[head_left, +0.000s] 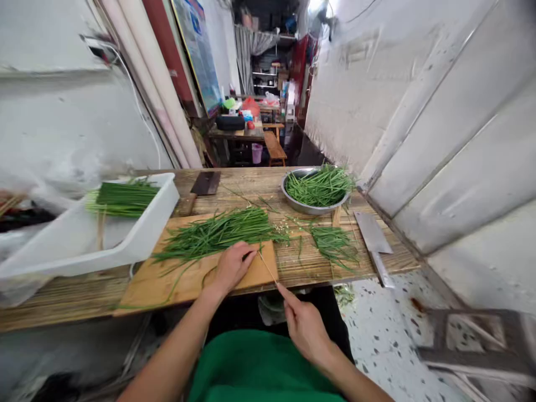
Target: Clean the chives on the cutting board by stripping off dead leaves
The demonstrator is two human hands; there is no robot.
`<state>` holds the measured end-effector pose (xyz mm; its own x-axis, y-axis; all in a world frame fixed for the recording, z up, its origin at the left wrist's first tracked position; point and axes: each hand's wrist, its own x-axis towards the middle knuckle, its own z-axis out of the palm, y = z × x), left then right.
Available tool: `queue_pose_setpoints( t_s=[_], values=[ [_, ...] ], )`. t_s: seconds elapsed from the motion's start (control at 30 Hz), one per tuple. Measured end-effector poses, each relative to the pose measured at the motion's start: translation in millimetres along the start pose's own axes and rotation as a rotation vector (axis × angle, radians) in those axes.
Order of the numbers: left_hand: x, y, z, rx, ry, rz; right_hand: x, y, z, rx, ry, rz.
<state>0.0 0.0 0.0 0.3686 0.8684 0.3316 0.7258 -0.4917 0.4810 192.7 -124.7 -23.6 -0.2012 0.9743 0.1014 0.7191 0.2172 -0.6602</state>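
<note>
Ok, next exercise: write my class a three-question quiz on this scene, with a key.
1. True or false: the bowl holds greens.
2. Fill in: the person's ____ hand grips the thin tool.
3. Where is the white tray?
A) Left of the board
B) Right of the bowl
C) On the floor

Key: 1. True. 2. Right hand. 3. A.
</note>
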Motion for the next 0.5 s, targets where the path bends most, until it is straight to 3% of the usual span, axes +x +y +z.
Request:
queue_pose_setpoints(
  t_s=[0.5],
  values=[
    [-0.3, -2.3, 1.4, -0.007, 0.053, -0.047, -5.9, 0.3, 2.8, 0.082, 0.034, -0.009]
  ],
)
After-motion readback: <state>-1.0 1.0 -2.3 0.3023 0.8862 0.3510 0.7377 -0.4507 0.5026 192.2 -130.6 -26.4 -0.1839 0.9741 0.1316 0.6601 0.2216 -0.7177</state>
